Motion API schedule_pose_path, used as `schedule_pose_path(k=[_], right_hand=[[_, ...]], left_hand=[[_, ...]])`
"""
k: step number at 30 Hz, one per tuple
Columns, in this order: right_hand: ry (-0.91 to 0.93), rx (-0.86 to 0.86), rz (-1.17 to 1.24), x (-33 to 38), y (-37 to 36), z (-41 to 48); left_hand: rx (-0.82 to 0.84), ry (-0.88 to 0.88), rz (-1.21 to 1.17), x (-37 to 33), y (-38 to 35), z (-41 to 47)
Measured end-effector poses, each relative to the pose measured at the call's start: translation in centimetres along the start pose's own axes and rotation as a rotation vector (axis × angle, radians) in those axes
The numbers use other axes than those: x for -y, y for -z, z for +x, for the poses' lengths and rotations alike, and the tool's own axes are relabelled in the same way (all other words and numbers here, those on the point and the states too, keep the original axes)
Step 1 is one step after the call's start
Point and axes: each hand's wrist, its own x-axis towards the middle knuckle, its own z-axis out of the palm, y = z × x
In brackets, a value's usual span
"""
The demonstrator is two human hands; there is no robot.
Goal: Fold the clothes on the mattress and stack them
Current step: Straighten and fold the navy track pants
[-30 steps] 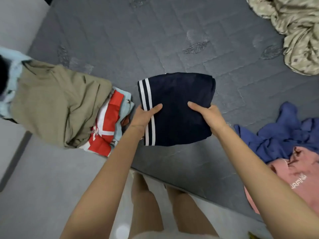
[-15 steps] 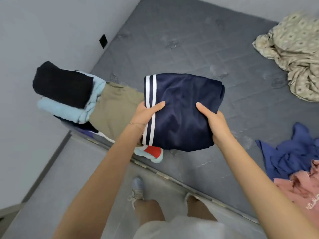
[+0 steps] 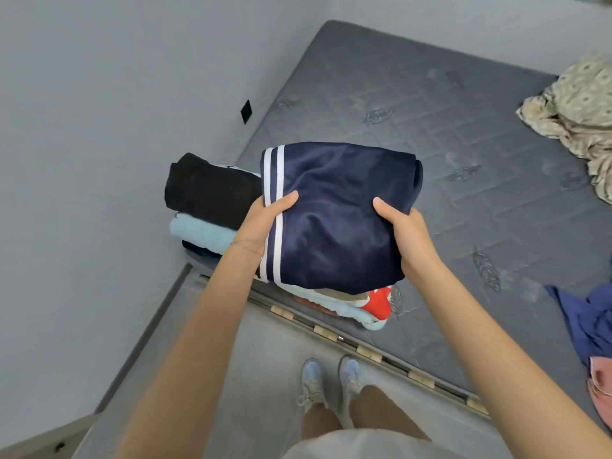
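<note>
"Head view: where are the shorts [image 3: 334,220] seen?"
"Folded, they are held over the stack [image 3: 331,298] at the mattress's [image 3: 430,104] near left corner; whether it is touched cannot be told."
"How are they held?"
"The striped edge is gripped by the left hand [image 3: 261,226], the opposite edge by the right hand [image 3: 407,240]; thumbs are laid on top, fingers hidden beneath."
"And around them?"
"A red piece [image 3: 376,301] is shown under the shorts; to the left a black piece [image 3: 205,190] is laid on a pale blue piece [image 3: 198,231]. A patterned cloth [image 3: 576,111] is crumpled far right; a blue heap [image 3: 583,323] and a pink heap [image 3: 601,389] are left near right."
</note>
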Motion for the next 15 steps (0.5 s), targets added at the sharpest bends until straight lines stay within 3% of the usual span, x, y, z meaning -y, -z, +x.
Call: schedule_pose_path(k=[8, 15], right_hand=[[0.001, 0.164, 0.026, 1.6, -4.8, 2.5], [-0.008, 0.256, 0.076, 1.7, -11.5, 5.1]], left_hand=[[-0.054, -0.023, -0.076, -4.0, 4.7, 1.6], [0.015, -0.124, 0.014, -7.9, 11.6, 5.3]])
